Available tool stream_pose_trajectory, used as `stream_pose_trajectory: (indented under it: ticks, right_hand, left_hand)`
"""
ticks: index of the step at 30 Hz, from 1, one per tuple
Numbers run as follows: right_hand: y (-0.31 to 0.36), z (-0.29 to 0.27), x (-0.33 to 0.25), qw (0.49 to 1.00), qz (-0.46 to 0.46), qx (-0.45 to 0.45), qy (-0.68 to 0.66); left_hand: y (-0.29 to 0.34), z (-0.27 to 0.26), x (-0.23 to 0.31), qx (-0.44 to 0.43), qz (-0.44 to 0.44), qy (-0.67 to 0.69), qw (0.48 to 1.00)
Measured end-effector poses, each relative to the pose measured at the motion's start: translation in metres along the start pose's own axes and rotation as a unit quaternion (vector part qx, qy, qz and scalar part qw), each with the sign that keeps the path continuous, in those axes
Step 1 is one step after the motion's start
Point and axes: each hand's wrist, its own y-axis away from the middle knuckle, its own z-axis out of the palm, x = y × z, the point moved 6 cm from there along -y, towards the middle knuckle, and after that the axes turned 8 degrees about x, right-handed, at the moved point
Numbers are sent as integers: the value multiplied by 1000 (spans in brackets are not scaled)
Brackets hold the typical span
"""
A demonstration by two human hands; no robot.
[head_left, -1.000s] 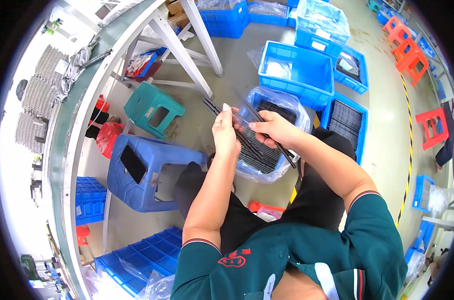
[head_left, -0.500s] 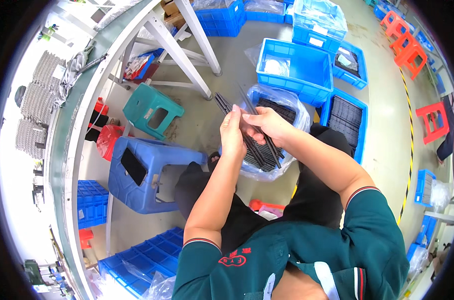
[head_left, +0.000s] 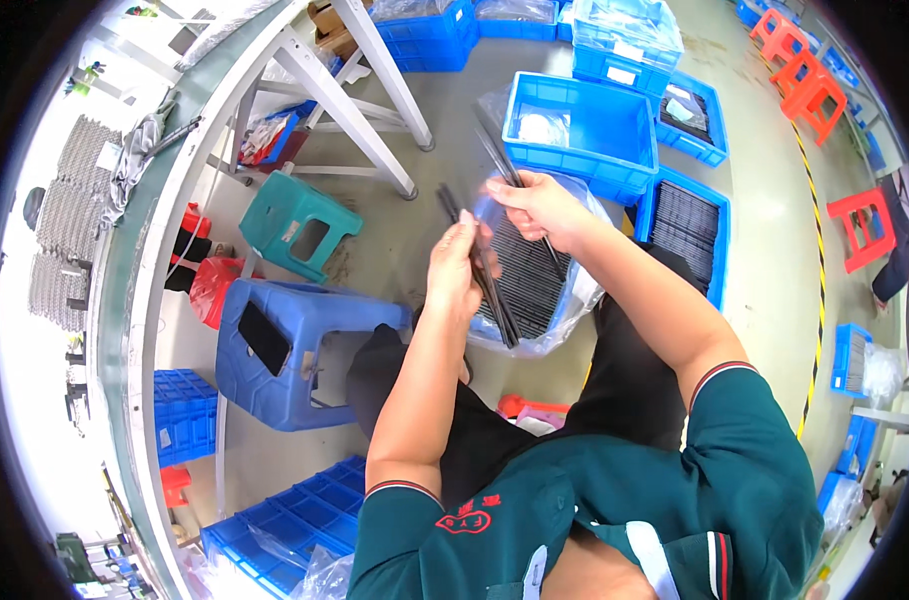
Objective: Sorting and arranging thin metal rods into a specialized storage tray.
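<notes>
My left hand [head_left: 456,268] is closed around a small bundle of thin black rods [head_left: 496,312], their ends sticking out above and below the fist. Slightly apart from it, my right hand [head_left: 536,208] grips a few more dark rods [head_left: 494,150], which slant up to the left and down past the palm. Motion blurs the upper ends of both bundles. Beneath the hands stands a bin lined with clear plastic [head_left: 586,290], holding many black rods [head_left: 530,280] laid side by side.
Beyond the bin is a blue crate [head_left: 584,152] with a clear bag inside. Another blue crate [head_left: 716,285] at the right holds rows of dark rods. On my left are a blue stool [head_left: 324,310] bearing a black phone [head_left: 264,338], a green stool [head_left: 264,215] and a white-framed workbench [head_left: 159,255].
My hands have drawn apart, the right moving up and away from the left. Rods that were close together are now split into two bundles, one per hand.
</notes>
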Motion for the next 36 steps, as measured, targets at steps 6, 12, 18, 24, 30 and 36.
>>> stream_pose_trajectory:
  ticks: [6,12,18,24,30,36]
  right_hand:
    - [-16,-7,6,996,-39,69,43]
    - [-48,-110,-63,949,-124,276,-88]
    - [-34,-90,-41,970,-54,219,-89]
    - [-16,-12,4,966,-83,105,223]
    - [-17,7,3,859,-159,91,479]
    - [-22,1,8,932,-137,54,330]
  left_hand:
    - [13,22,-24,-74,-93,-43,992]
    - [32,25,-39,-159,-187,-80,966]
    - [19,9,-19,-132,-129,1,983]
    - [13,16,-10,-166,-101,23,981]
    - [13,10,-15,-162,-113,25,980]
    - [5,-1,6,-46,-36,73,996]
